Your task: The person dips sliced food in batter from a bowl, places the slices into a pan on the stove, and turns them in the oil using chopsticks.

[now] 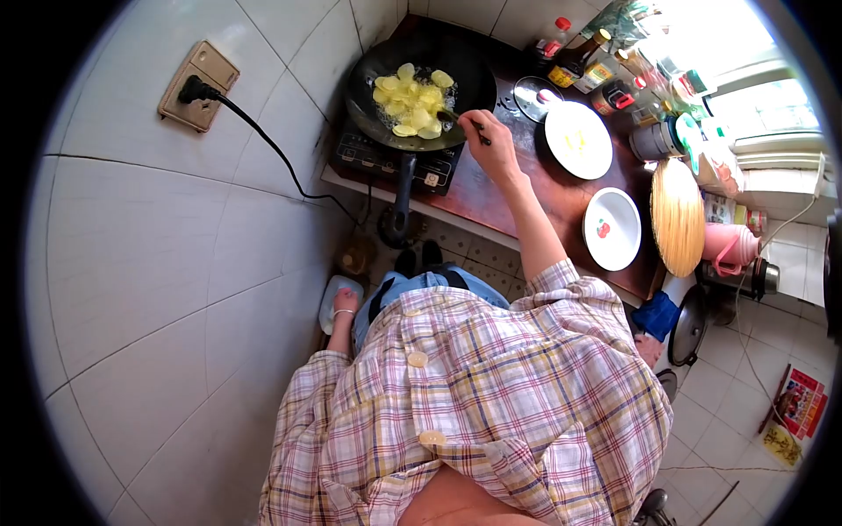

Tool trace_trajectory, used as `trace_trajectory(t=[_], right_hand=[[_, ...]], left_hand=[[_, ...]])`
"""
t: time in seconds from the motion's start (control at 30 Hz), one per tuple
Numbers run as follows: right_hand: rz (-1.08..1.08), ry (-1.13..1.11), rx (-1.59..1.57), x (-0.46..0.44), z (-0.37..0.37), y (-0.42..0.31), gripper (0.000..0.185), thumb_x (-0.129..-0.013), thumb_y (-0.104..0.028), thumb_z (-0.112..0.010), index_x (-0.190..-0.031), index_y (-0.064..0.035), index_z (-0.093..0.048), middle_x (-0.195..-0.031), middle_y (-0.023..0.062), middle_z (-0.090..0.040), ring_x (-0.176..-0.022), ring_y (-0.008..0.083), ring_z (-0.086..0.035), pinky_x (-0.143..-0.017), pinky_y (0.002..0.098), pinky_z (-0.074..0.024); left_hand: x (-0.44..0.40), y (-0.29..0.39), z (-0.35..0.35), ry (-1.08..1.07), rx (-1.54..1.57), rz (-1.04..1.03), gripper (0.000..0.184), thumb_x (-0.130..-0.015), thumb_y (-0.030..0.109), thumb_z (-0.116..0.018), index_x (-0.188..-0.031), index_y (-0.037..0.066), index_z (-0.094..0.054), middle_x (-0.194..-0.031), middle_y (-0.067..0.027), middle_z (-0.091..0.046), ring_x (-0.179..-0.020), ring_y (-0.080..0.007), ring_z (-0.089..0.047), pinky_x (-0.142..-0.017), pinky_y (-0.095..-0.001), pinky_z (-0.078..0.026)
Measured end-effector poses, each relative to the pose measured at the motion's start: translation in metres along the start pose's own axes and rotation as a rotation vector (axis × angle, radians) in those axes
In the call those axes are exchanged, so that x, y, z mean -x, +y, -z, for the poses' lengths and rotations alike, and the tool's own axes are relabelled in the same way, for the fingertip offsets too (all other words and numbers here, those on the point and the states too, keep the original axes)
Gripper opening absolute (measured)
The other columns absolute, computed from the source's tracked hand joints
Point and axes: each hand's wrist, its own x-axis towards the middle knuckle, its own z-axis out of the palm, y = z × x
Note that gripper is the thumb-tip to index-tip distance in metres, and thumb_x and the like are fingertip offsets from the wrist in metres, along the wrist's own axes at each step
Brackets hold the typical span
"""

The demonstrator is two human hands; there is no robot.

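Observation:
My right hand (493, 145) is closed round the dark handle of a spatula (447, 116), whose head is among the food at the wok's near right side. Pale yellow slices, like potato (412, 101), lie in bubbling oil in the black wok (478, 83). The wok rests on a black induction cooker (373, 153), its long handle (403, 197) pointing towards me. Low at my side hangs my left hand (345, 301), beside a white object (331, 307); its fingers are foreshortened, and I cannot make out whether it holds anything.
A white plate (579, 140) with yellowish bits and a white bowl (612, 230) stand right of the wok. Behind are a glass lid (535, 98) and several bottles (579, 60). A round wooden board (677, 217) and pink thermos (731, 245) stand further right. A black cord (272, 145) hangs from the wall socket.

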Motion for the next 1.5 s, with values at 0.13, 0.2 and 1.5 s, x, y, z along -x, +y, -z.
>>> trace_trajectory(t=[0.13, 0.2, 1.5], right_hand=[[-0.018, 0.042, -0.035, -0.003, 0.001, 0.007, 0.006, -0.083, -0.008, -0.059, -0.087, -0.0038, -0.060, -0.084, 0.0143, -0.059, -0.074, 0.0336, -0.060, -0.061, 0.0360, -0.0473], [-0.010, -0.035, 0.014, 0.000, 0.006, 0.003, 0.006, -0.083, -0.007, -0.059, -0.088, -0.0036, -0.061, -0.084, 0.0150, -0.060, -0.073, 0.0337, -0.060, -0.061, 0.0351, -0.0482], [-0.206, 0.036, -0.378, 0.028, -0.028, -0.016, 0.008, -0.086, -0.009, -0.059, -0.091, -0.0035, -0.061, -0.079, 0.0097, -0.061, -0.065, 0.0162, -0.059, -0.057, 0.0252, -0.0466]], left_hand=[[0.004, 0.003, 0.003, 0.006, 0.015, -0.004, 0.037, -0.076, 0.026, -0.063, -0.102, 0.001, -0.060, -0.102, -0.0183, -0.063, -0.098, -0.0302, -0.061, -0.086, -0.0362, -0.047], [0.001, -0.006, 0.001, 0.024, 0.074, -0.009, 0.039, -0.075, 0.028, -0.064, -0.103, 0.001, -0.060, -0.103, -0.0188, -0.063, -0.098, -0.0306, -0.061, -0.086, -0.0366, -0.048], [0.023, 0.004, 0.016, 0.026, -0.116, -0.056, 0.037, -0.074, 0.028, -0.061, -0.103, 0.004, -0.061, -0.102, -0.0190, -0.063, -0.097, -0.0333, -0.059, -0.086, -0.0392, -0.046]])
